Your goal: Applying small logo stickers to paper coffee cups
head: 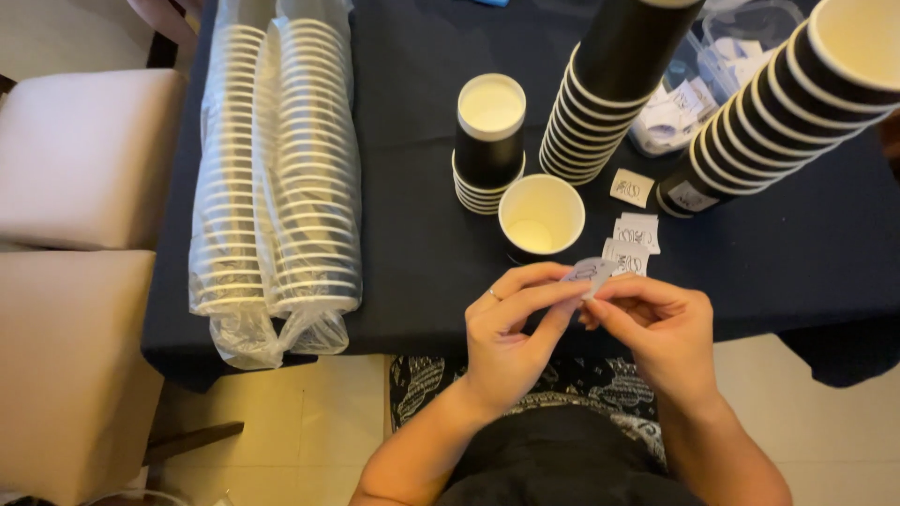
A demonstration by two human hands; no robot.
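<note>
My left hand and my right hand meet over the table's near edge, both pinching one small white paper sticker between fingertips. Just beyond it stands a single black paper cup with a white inside, open end up. A few more small white stickers lie on the dark cloth to the cup's right.
A short stack of black cups stands behind the single cup. Two tall cup stacks lean at the right. Bagged sleeves of cups lie on the left of the dark table. A clear bag of stickers sits behind; pale cushioned seats are left.
</note>
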